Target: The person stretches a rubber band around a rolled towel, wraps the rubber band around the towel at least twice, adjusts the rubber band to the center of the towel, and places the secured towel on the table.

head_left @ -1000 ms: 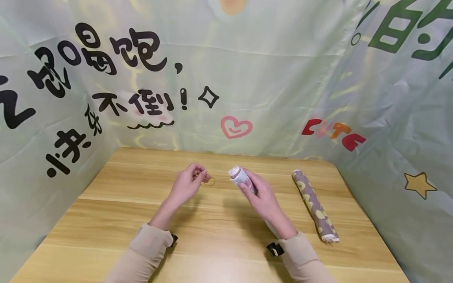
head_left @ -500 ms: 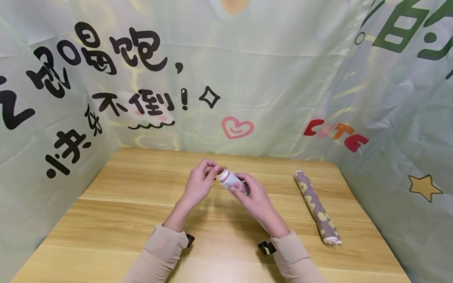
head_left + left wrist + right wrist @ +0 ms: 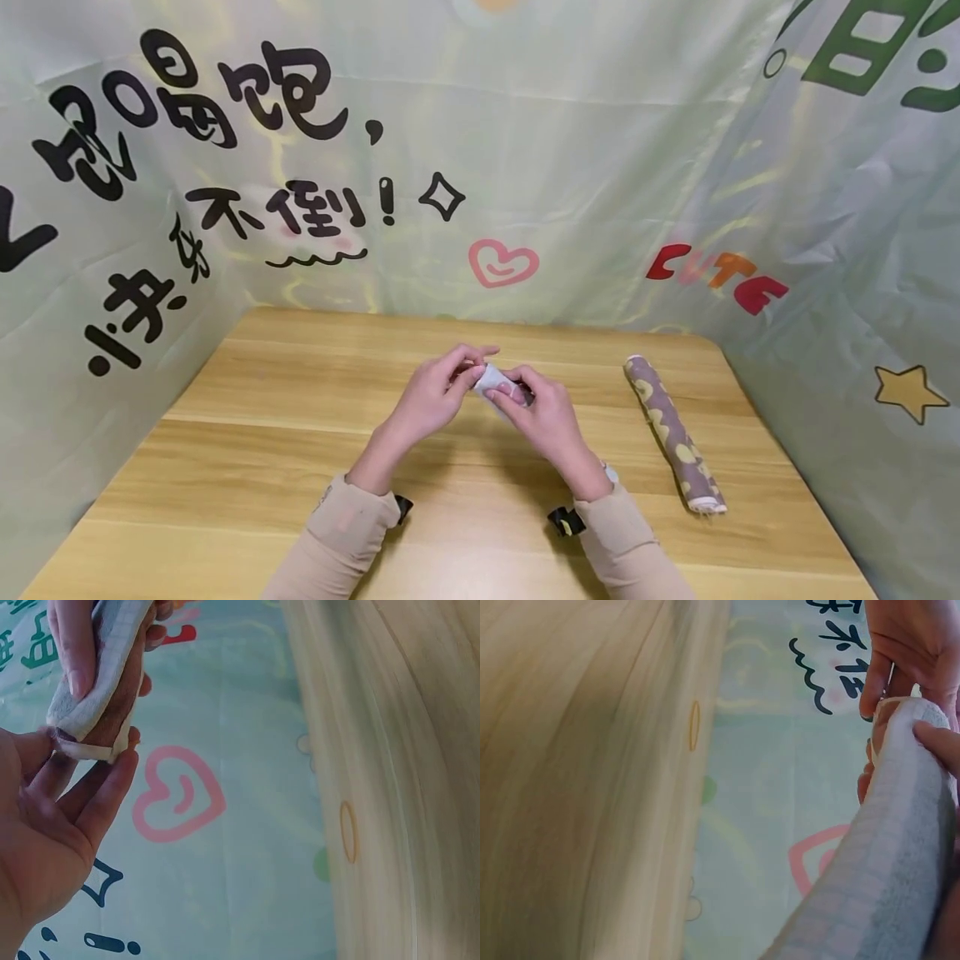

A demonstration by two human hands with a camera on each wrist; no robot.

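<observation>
Forearms [image 3: 373, 468] angled fwd & in, L grip [image 3: 431, 396] pinching, R grip [image 3: 546, 417] clasping nearby.

A wood-grain tabletop [image 3: 262, 508] runs back to a pale green fabric backdrop [image 3: 585, 167], which also rises along the left and right sides. Toward the table's right lies 1 purple-grey cloth roll [image 3: 670, 429] with yellow dots — its near end white and frayed. Printed on the fabric: black Chinese lettering [image 3: 309, 210], a 4-pointed star outline [image 3: 442, 197], 1 pink smiling heart [image 3: 502, 269], multicoloured "CUTE" [image 3: 726, 271] and a 5-pointed yellow star [image 3: 911, 393].
</observation>
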